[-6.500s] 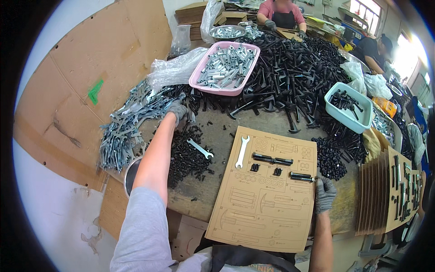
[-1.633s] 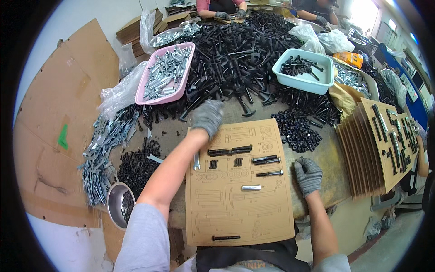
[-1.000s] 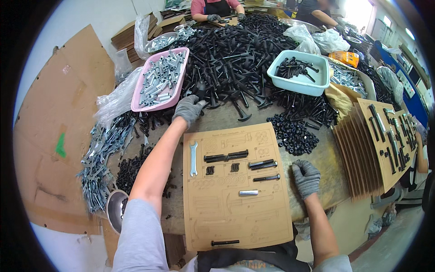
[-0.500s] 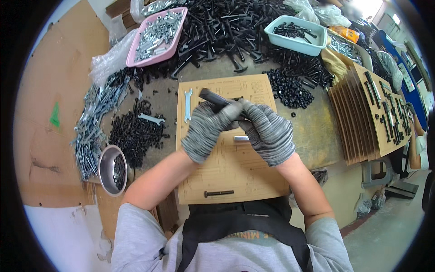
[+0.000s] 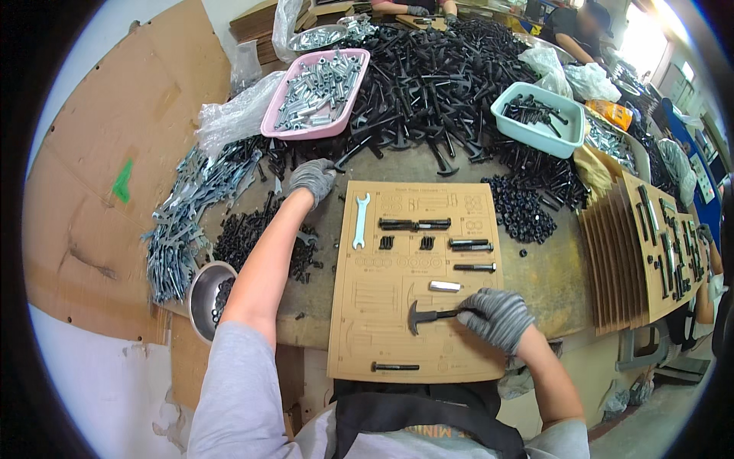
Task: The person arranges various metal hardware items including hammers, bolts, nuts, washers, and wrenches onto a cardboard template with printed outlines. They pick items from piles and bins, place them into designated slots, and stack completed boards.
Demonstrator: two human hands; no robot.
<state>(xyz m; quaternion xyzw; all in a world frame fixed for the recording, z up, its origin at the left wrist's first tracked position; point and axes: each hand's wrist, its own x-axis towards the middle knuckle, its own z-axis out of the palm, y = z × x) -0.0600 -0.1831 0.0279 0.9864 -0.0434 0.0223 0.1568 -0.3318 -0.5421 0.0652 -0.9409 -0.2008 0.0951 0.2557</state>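
Observation:
My right hand [image 5: 498,317] is closed round the handle end of a small black claw hammer [image 5: 425,315], which lies across the lower middle of a printed cardboard sheet [image 5: 359,306]. My left hand [image 5: 312,182] reaches past the sheet's far left corner, fingers stretched toward black parts below the pink basket [image 5: 310,132]; its fingertips are partly hidden. On the sheet are a light blue open-end wrench [image 5: 360,222], long black bolts [image 5: 415,224], two groups of small black screws [image 5: 387,242], shorter bolts [image 5: 471,245], a silver sleeve [image 5: 445,286] and a single bolt [image 5: 394,367].
Black hammers [image 5: 428,92] heap across the back. A light blue basket [image 5: 573,145] holds black bolts; black nuts [image 5: 522,210] lie below it. Grey metal pieces [image 5: 183,245] and a steel bowl [image 5: 200,306] sit left. Filled cards [image 5: 657,252] lean right. Other people are beyond the heap.
My hands have parted. The hammer, held up in both hands before, now lies on the sheet in my right hand. My left hand has moved forward and left. The view has shifted.

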